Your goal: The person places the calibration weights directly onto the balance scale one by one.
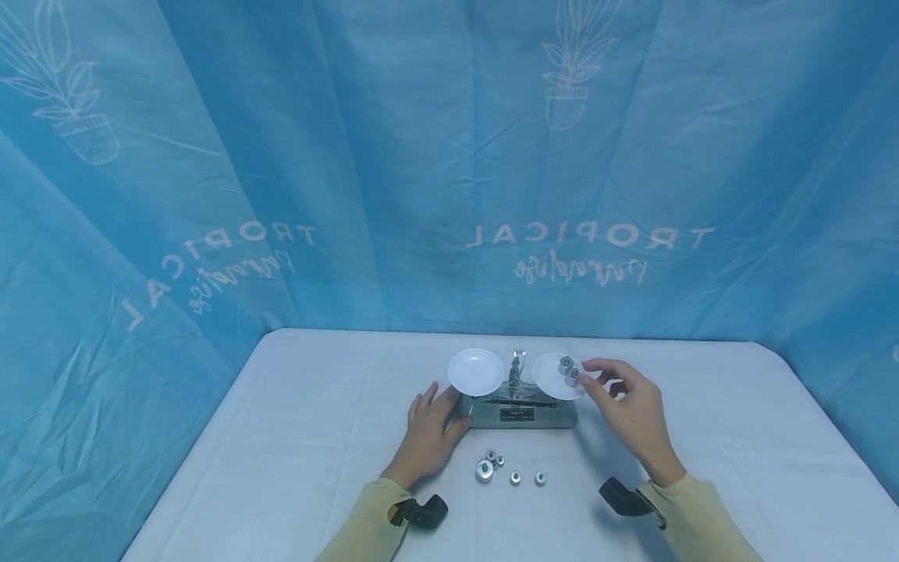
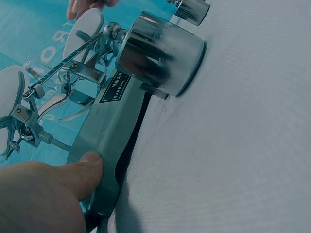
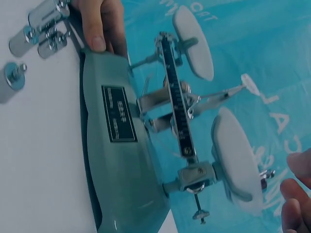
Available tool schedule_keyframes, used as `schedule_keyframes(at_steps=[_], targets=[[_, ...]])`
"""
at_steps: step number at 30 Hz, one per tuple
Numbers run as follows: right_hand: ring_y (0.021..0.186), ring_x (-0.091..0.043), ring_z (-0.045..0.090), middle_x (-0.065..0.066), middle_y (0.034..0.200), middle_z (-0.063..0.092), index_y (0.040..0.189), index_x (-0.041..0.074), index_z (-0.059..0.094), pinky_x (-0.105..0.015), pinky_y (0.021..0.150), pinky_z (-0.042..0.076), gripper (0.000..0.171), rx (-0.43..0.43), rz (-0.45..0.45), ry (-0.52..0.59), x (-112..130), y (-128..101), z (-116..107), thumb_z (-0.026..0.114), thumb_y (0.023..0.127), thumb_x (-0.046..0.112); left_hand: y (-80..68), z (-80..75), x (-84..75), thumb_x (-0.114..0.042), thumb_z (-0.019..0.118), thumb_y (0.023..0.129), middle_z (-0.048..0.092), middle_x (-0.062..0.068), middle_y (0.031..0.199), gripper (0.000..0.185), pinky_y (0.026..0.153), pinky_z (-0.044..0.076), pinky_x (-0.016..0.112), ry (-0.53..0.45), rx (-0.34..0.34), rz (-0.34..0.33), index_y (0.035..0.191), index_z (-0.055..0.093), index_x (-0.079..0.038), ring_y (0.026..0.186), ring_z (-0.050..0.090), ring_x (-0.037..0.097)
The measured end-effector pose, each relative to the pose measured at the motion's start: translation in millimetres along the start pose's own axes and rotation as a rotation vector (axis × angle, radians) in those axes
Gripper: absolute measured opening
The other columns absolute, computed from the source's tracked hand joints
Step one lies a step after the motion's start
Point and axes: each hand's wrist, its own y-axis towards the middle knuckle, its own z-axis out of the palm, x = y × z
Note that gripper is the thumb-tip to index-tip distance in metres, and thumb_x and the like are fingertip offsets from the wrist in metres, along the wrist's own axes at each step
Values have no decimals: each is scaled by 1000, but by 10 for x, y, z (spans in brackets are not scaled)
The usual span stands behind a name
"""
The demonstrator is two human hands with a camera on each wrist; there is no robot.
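Note:
A grey-green balance scale (image 1: 520, 412) stands mid-table with two white pans. The left pan (image 1: 476, 370) holds nothing. Two small metal weights (image 1: 570, 368) sit on the right pan (image 1: 549, 380). My left hand (image 1: 428, 429) rests on the left end of the scale's base (image 2: 112, 131), its thumb (image 2: 73, 179) pressed to the edge. My right hand (image 1: 625, 406) hovers at the right pan, thumb and forefinger loosely bent just beside the weights; in the right wrist view its fingertips (image 3: 291, 208) stand a little apart from the pan (image 3: 235, 160).
Several loose metal weights (image 1: 502, 468) lie on the white table (image 1: 281, 437) in front of the scale, the biggest one (image 2: 160, 53) nearest my left hand. A blue printed curtain (image 1: 351, 156) closes in the back and sides.

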Motion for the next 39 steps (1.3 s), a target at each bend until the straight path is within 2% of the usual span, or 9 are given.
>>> schedule_keyframes(at_steps=[5,11,17,27,33,39], targets=[[84,-5,54,-7,101,71,109,5,73,-13,71,44,19,8,-20,6,71,-78,-14,74,92,12,-5,-7,-5,-30,54,103,43,12,156,58,121,9,65,8,2,0,153,41,-6,150,20,43],[84,-5,55,-5,100,71,108,6,73,-13,71,46,19,39,-51,18,137,-162,-8,76,89,8,-7,-16,-16,-30,54,102,44,12,156,57,121,9,64,6,2,-2,153,41,-6,150,21,43],[82,-5,56,-1,95,70,106,8,73,-16,70,49,19,77,-44,47,194,-242,5,78,87,7,-7,-15,-15,-30,54,102,44,12,155,57,120,9,65,4,-1,-2,153,41,-6,149,21,43],[79,-5,57,12,86,65,103,13,74,-21,67,53,23,118,-82,70,164,-394,55,81,83,3,-4,-12,-20,-29,54,102,44,12,155,57,121,9,65,5,1,-2,152,42,-5,150,21,43],[79,-5,58,7,88,69,103,12,74,-23,67,54,24,154,-78,88,161,-462,76,81,82,2,-8,-15,-30,-29,55,102,43,12,156,57,121,8,65,1,3,-12,153,41,-5,150,20,42],[79,-4,57,3,91,71,101,13,74,-23,67,54,23,225,-33,91,179,-545,100,81,82,3,-8,-14,-29,-29,55,103,43,12,156,57,121,8,64,2,5,-13,153,41,-6,150,20,42]])
